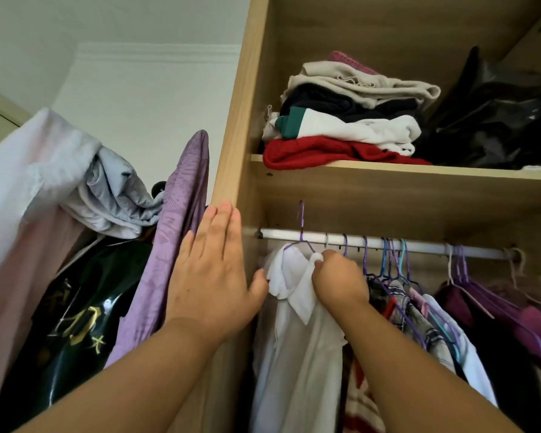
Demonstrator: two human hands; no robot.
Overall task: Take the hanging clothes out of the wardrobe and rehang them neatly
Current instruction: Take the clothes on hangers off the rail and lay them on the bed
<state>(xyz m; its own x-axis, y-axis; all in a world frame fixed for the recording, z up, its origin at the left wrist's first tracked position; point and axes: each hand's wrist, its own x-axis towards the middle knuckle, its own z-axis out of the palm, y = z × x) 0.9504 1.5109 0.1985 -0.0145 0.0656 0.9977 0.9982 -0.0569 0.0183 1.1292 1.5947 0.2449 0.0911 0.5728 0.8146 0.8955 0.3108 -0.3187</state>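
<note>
The right hand [339, 276] is inside the wardrobe [231, 135], its fingers curled tight around the collar of a white shirt [294, 345] just under the rail [425, 247]. The shirt hangs at the left end of the row on a purple hanger [301, 223], whose hook stands up higher than the rail; whether it is caught on the rail or lifted off it cannot be told. The left hand [213, 270] is released, fingers straight and together, laid flat against the front edge of the wardrobe's side panel, with the thumb close to the shirt's collar. To the right of the shirt, more clothes [419, 310] hang packed together on purple, blue and white hangers along the same rail. On the shelf [450, 173] above lies a stack of folded clothes [341, 120], red at the bottom, white, dark and beige above, and beside it a black plastic bag [497, 120]. Outside the wardrobe, to the left, hang a purple garment [175, 245], a pale pink one [28, 198], a crumpled grey cloth [116, 195] and something glossy and black with gold marks [69, 307].
</note>
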